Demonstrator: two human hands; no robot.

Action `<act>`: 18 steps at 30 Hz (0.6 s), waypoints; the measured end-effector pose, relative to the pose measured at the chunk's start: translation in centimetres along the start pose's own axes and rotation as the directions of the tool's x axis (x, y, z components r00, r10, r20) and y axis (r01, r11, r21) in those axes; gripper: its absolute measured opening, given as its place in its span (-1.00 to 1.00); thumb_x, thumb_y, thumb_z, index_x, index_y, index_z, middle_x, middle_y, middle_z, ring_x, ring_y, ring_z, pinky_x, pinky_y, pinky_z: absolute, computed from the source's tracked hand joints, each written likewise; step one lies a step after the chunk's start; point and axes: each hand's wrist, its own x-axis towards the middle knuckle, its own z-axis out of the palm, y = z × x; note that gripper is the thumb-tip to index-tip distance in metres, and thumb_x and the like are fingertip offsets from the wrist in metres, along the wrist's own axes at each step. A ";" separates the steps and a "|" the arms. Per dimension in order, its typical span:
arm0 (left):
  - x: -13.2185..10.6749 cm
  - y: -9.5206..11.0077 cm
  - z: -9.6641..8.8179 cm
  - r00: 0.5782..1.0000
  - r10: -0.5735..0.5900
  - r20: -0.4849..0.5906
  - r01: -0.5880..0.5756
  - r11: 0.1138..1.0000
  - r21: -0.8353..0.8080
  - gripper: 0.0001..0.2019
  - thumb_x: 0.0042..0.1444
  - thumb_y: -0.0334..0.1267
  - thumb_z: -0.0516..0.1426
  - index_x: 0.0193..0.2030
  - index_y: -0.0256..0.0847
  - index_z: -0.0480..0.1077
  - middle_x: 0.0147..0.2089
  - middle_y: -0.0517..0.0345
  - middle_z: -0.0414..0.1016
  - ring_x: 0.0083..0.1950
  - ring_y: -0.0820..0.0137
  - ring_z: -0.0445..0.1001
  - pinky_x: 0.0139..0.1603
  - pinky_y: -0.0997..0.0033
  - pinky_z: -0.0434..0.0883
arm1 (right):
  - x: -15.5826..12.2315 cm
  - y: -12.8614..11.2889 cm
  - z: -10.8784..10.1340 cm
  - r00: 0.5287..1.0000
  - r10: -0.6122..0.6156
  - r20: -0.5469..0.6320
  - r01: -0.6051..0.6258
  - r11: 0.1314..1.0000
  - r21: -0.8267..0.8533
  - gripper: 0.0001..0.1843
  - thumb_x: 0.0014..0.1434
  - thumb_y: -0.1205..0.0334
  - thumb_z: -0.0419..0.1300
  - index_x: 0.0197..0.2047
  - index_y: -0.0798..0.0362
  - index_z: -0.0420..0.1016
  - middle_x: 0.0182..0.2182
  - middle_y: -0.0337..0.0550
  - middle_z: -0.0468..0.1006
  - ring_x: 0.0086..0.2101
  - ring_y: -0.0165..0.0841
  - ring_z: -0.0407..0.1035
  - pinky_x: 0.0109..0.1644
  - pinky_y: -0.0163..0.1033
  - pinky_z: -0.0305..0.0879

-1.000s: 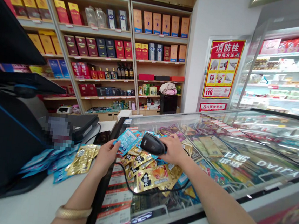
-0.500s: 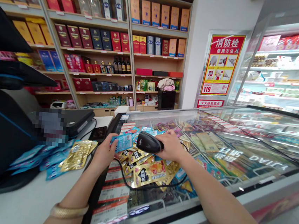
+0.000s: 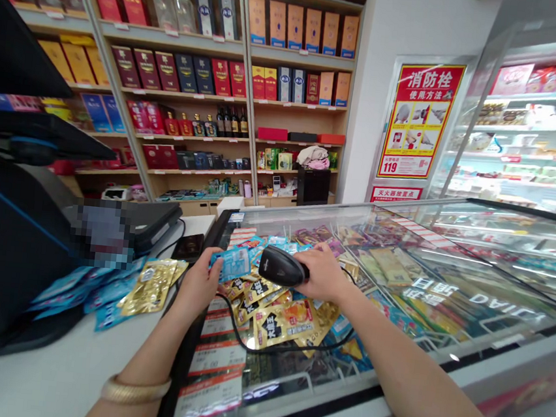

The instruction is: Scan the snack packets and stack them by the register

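Observation:
My left hand (image 3: pixel 201 282) pinches a blue snack packet (image 3: pixel 234 264) by its left end, just above the freezer's glass lid. My right hand (image 3: pixel 321 273) is wrapped round a black barcode scanner (image 3: pixel 279 266), its head pointing left toward the packet. Below both hands lie several gold snack packets (image 3: pixel 281 322) with black labels, loosely piled on the glass. More blue packets (image 3: pixel 275 241) lie behind the scanner, partly hidden by it. The scanner's black cable (image 3: pixel 274 350) loops in front of the pile.
Left of the freezer, a white counter (image 3: pixel 110 369) bears gold packets (image 3: pixel 151 286) on blue packets (image 3: pixel 107 297), a phone (image 3: pixel 188 247) and a dark checkout terminal (image 3: pixel 12 255). The freezer (image 3: pixel 318 402) stretches to the right. Shelves of boxes (image 3: pixel 187 73) line the back wall.
The whole view has shifted slightly, so things sit a little further right. Both hands keep their holds on the packet and the scanner, almost unmoved relative to the pile.

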 end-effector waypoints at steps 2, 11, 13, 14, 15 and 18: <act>0.2 -0.3 0.0 0.999 -0.024 -0.025 0.023 0.999 -0.046 -0.73 0.10 -0.12 0.01 -0.08 -0.13 0.28 -0.41 0.28 0.37 -0.58 0.43 0.38 -0.50 0.43 0.33 | -0.1 0.1 0.2 1.000 0.002 -0.015 -0.002 1.000 0.008 -0.75 -0.02 0.07 0.23 -0.28 0.00 0.46 -0.33 -0.16 0.62 -0.28 -0.25 0.42 -0.10 -0.15 -0.07; 0.2 -0.9 -5.8 0.815 0.034 -0.578 0.058 0.988 0.140 -0.59 0.06 -0.21 0.08 0.07 -0.21 0.26 -0.36 0.20 0.37 -0.43 0.38 0.34 -0.34 0.38 0.32 | -0.4 0.7 0.8 0.997 0.002 -0.072 -0.001 1.000 0.024 -0.79 -0.02 0.09 0.24 -0.32 0.00 0.45 -0.37 -0.15 0.61 -0.31 -0.25 0.42 -0.12 -0.16 -0.05; 0.1 -1.8 -8.0 0.778 0.091 -0.622 0.074 0.969 0.235 -0.71 0.07 -0.19 0.05 -0.07 -0.22 0.36 -0.40 0.20 0.33 -0.42 0.37 0.31 -0.31 0.36 0.31 | -0.4 0.7 0.8 0.997 -0.002 -0.079 0.004 1.000 0.018 -0.80 -0.03 0.10 0.25 -0.31 0.00 0.46 -0.37 -0.15 0.61 -0.31 -0.25 0.42 -0.12 -0.15 -0.05; 0.0 -2.4 -9.2 0.766 0.094 -0.635 0.097 0.961 0.259 -0.73 0.06 -0.18 0.05 -0.14 -0.22 0.39 -0.43 0.20 0.30 -0.42 0.37 0.29 -0.30 0.35 0.31 | -0.4 0.6 0.8 0.997 -0.006 -0.082 0.008 1.000 0.016 -0.80 -0.03 0.11 0.25 -0.31 -0.01 0.46 -0.36 -0.15 0.62 -0.31 -0.25 0.42 -0.12 -0.15 -0.05; 0.0 -3.1 -10.3 0.755 0.074 -0.651 0.134 0.955 0.264 -0.74 0.05 -0.16 0.05 -0.18 -0.22 0.42 -0.46 0.21 0.27 -0.43 0.37 0.28 -0.29 0.33 0.32 | -0.4 0.5 0.7 0.996 -0.010 -0.084 0.011 1.000 0.016 -0.80 -0.03 0.12 0.25 -0.30 -0.01 0.47 -0.34 -0.14 0.62 -0.30 -0.25 0.43 -0.11 -0.15 -0.05; 0.0 -5.2 -13.2 0.727 -0.077 -0.683 0.298 0.930 0.213 -0.67 0.03 -0.11 0.04 -0.14 -0.21 0.46 -0.48 0.20 0.28 -0.41 0.31 0.33 -0.25 0.23 0.35 | -0.4 0.4 0.6 0.996 -0.014 -0.089 0.016 1.000 0.025 -0.79 -0.04 0.13 0.25 -0.29 -0.01 0.48 -0.31 -0.14 0.63 -0.29 -0.25 0.43 -0.09 -0.14 -0.04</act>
